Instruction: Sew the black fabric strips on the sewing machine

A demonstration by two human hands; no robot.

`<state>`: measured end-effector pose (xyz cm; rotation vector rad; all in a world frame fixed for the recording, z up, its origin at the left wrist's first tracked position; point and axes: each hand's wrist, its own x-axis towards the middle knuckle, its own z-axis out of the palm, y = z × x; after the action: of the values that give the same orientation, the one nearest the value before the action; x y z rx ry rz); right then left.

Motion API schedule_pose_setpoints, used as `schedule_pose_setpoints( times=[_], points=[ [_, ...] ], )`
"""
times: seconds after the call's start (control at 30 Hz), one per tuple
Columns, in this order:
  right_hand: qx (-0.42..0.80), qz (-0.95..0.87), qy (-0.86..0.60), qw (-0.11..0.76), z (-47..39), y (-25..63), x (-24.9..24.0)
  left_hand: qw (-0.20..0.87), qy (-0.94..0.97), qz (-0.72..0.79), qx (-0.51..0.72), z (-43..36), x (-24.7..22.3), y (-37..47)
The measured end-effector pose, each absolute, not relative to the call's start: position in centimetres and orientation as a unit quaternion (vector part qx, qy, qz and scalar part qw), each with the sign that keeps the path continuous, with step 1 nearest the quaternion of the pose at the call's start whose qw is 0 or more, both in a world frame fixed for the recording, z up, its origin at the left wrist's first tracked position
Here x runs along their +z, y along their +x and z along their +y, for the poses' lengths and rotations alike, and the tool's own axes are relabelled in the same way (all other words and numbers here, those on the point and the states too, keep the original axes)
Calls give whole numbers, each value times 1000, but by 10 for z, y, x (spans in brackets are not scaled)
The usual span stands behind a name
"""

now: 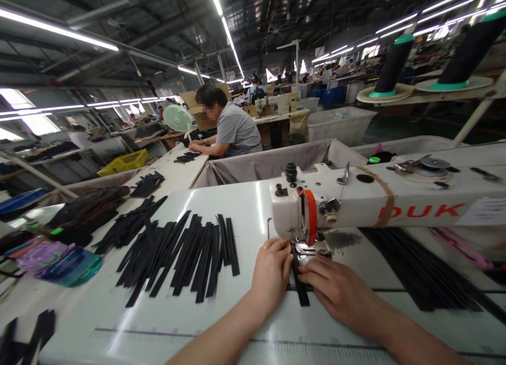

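Observation:
A short black fabric strip (302, 295) lies under the head of a white sewing machine (286, 209), its near end pointing toward me. My left hand (272, 274) is closed at the strip's far part, fingertips bunched beside the presser foot (310, 249). On the other side, my right hand (340, 287) has its fingers together, with thumb and fingertips pinching the strip's right edge. The needle is hard to make out behind the orange guard (309, 217). To the left, several loose black strips (197, 259) are spread in a row on the white table (150, 317).
Longer black strips (419, 270) lie under the machine arm at right. A purple-teal container (65, 262) stands at left, near more dark piles (126, 222). A co-worker (237, 125) sits ahead beyond a cloth-lined bin (269, 164). Thread cones (395, 64) stand upper right.

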<state>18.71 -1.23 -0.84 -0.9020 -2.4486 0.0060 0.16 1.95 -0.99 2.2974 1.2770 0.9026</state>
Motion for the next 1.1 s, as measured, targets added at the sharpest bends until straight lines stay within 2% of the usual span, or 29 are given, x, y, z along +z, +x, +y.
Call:
schedule_pose_setpoints(
  times=[0.1, 0.23, 0.73, 1.1],
  points=[
    [80, -904, -323, 270, -14, 192, -4, 188, 807, 458, 324, 18, -11, 2],
    [90, -899, -326, 279, -12, 195, -5, 191, 807, 456, 323, 16, -11, 2],
    [-117, -893, -378, 215, 4, 188, -16, 168, 815, 445, 332, 16, -13, 4],
    [-128, -889, -392, 197, 2, 184, -20, 119, 829, 451, 307, 13, -16, 7]
  ],
)
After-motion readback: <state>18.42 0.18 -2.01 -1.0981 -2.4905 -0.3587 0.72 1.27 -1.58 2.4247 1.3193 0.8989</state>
